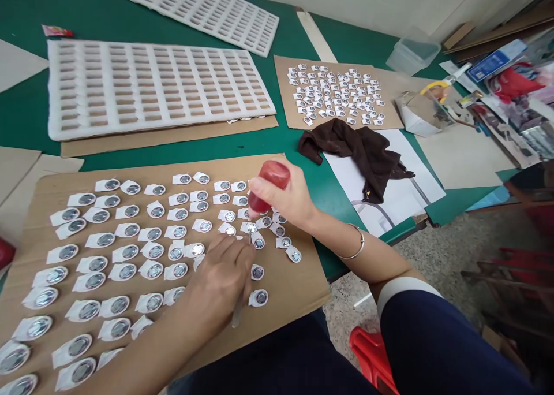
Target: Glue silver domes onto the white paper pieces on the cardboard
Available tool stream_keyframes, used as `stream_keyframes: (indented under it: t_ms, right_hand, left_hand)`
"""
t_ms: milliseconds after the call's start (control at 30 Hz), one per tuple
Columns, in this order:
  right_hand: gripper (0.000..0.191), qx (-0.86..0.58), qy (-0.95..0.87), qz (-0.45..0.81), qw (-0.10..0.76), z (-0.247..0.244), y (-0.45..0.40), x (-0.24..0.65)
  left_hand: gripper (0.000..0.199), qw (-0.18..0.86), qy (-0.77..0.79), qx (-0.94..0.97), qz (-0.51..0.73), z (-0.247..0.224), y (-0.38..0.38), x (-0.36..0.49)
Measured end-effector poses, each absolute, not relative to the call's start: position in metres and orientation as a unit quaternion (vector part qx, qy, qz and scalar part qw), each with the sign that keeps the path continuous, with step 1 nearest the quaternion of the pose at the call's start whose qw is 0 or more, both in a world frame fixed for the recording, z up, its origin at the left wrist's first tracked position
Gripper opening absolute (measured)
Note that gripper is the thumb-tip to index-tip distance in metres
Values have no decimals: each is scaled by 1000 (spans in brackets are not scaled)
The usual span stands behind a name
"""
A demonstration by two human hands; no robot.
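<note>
One white-tabbed disc (250, 227) sits just under the red bottle (274, 172), held tip-down in the right hand's (295, 201) wrap; the left hand (227, 268) pinches a slim metal tool (237, 312), all above cardboard (296, 294). Looks like dispensing: calls for steady aim, a light squeeze.
</note>
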State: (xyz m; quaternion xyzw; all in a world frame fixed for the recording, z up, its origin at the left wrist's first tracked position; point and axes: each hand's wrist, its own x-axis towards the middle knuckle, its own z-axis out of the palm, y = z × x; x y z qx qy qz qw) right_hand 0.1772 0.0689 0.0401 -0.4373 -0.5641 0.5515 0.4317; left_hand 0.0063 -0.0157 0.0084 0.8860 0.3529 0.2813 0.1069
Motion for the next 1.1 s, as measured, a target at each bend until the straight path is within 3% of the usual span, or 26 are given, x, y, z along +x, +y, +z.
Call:
stream_keyframes:
  t_ms: [233,467,1100]
  right_hand:
    - [40,-462,-686,382,411,28,65,171]
    - [42,-451,-710,380,384,25,65,169]
    - [40,-463,-718,370,365,21,64,171]
  left_hand:
    - [17,-16,316,914,256,7,-21,12]
    - [15,-76,310,918,235,4,-24,14]
    - [16,-93,307,919,231,4,-25,15]
